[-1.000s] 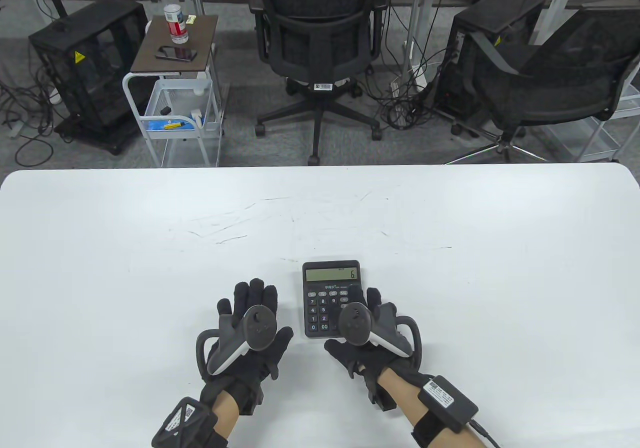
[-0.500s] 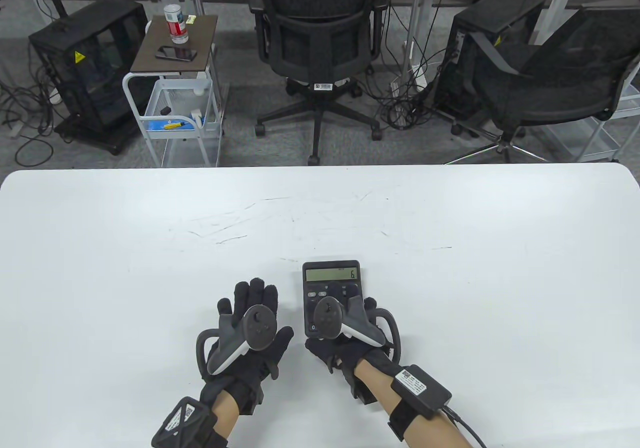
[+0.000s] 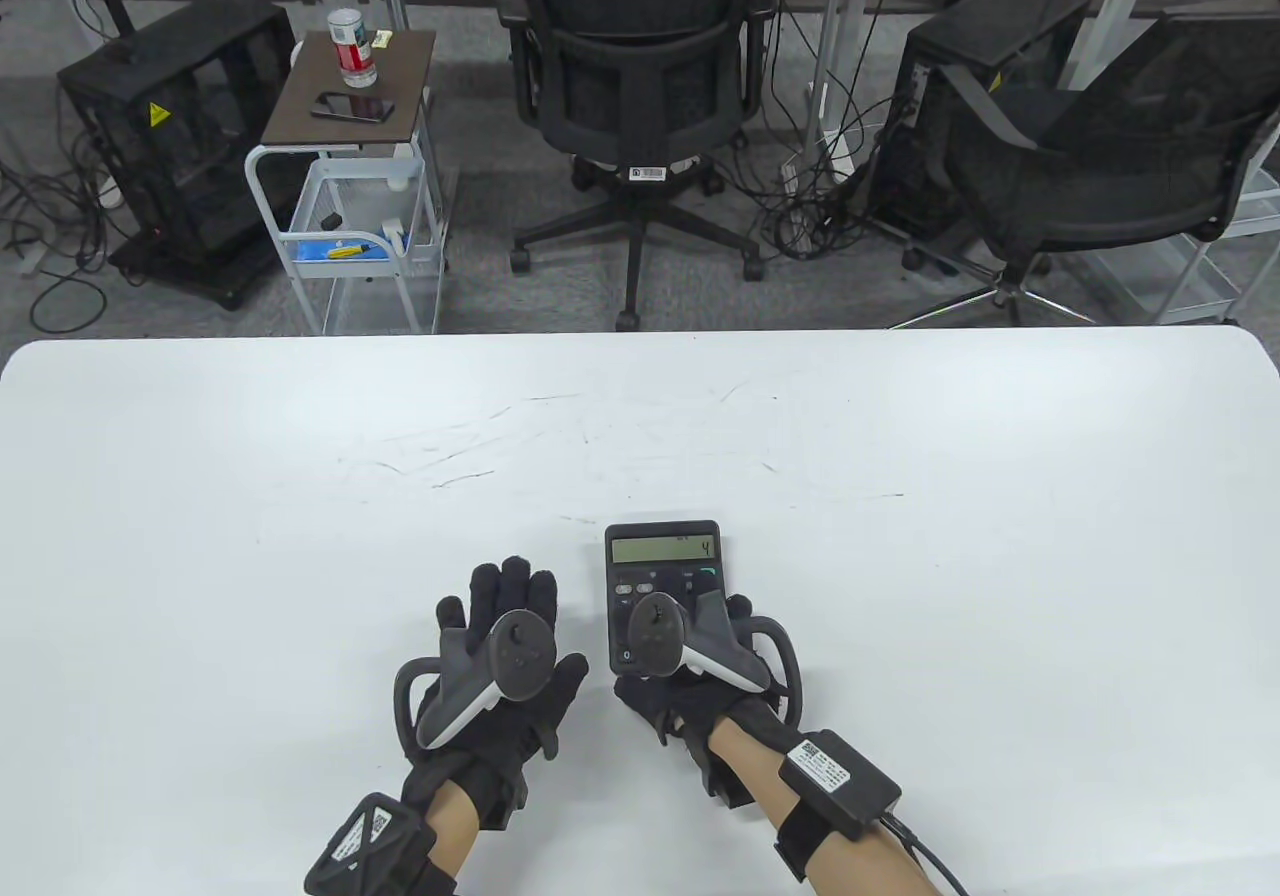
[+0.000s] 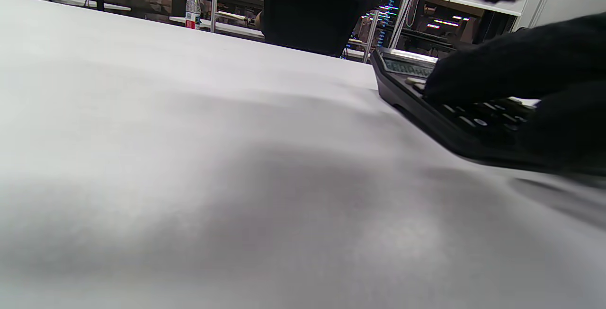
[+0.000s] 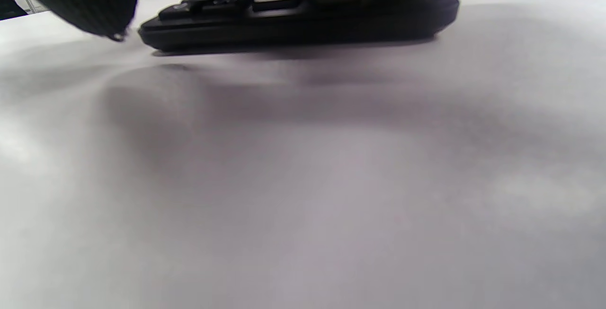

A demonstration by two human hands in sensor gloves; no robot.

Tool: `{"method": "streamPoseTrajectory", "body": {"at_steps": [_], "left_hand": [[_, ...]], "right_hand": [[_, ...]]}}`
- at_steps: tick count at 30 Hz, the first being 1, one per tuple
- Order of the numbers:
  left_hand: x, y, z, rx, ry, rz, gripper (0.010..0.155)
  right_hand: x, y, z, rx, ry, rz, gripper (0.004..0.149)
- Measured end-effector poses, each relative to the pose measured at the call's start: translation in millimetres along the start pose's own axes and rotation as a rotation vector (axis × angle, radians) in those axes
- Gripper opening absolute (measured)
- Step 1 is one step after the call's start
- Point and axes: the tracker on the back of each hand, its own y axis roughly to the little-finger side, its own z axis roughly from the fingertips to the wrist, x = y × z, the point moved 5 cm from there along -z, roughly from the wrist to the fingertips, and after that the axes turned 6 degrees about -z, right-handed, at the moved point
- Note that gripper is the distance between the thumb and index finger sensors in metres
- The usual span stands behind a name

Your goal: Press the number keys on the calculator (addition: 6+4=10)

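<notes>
On the white table [image 3: 300, 496], your left hand [image 3: 495, 681] lies flat, fingers spread, just left of the black calculator [image 3: 662, 548]. Your right hand [image 3: 700, 681] covers its keypad, a fingertip [image 4: 442, 86] touching the keys. The display [image 3: 664, 549] reads 4.

You're looking at a white table [image 3: 300, 416] w/ scuff marks. Behind it, two black mesh office chairs [image 3: 632, 76] are sitting on grey floor, a white cart [image 3: 345, 186] is carrying a bottle [image 3: 350, 31] + phone [image 3: 352, 108], cables are trailing everywhere.
</notes>
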Motion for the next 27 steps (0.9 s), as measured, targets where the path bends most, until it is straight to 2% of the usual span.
{"method": "streamPoseTrajectory", "body": {"at_steps": [14, 27], "left_hand": [[-1, -1, 0, 0.002, 0.001, -0.002, 0.083], [-1, -2, 0, 0.0, -0.001, -0.009, 0.083]], "right_hand": [[-7, 7, 5, -0.009, 0.003, -0.011, 0.078], [-33, 53, 27, 0.013, 0.036, -0.072, 0.076]]}}
